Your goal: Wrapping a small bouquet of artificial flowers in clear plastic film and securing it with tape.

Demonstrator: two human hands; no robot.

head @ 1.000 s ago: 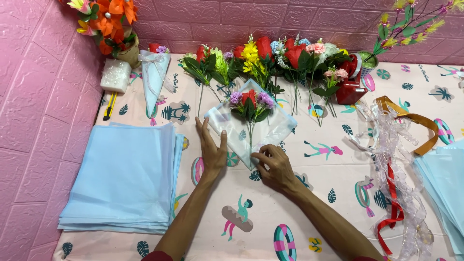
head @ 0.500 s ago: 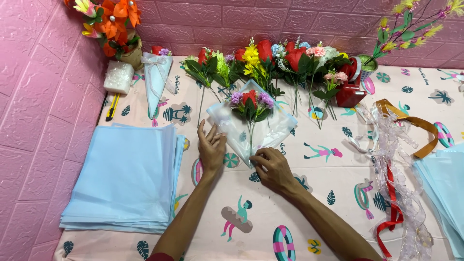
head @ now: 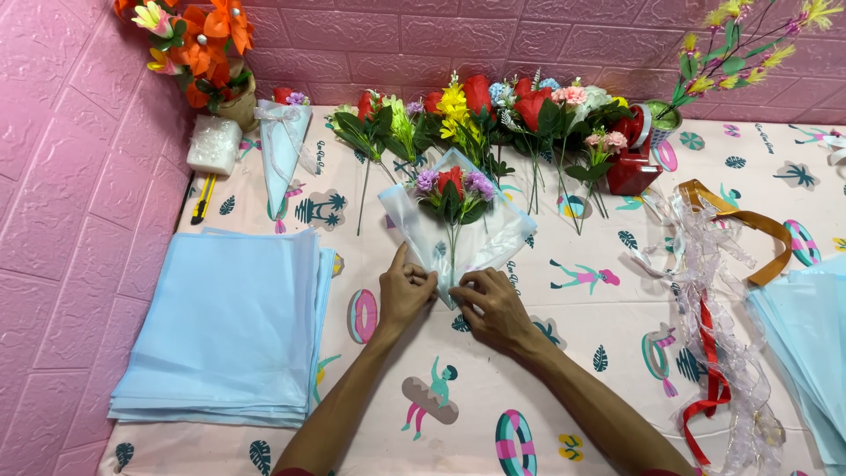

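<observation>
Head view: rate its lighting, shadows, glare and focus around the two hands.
Head view: even, soft light with only faint shadows under the left hand and right hand; both look sharp, as does the small bouquet; mild sheen on its clear wrap, no harsh glare; the blue sheet stack is evenly lit.

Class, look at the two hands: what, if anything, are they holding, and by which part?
Both the left hand and the right hand pinch the clear wrapping sheet at its bottom corner, below the small flower bunch lying on it.
</observation>
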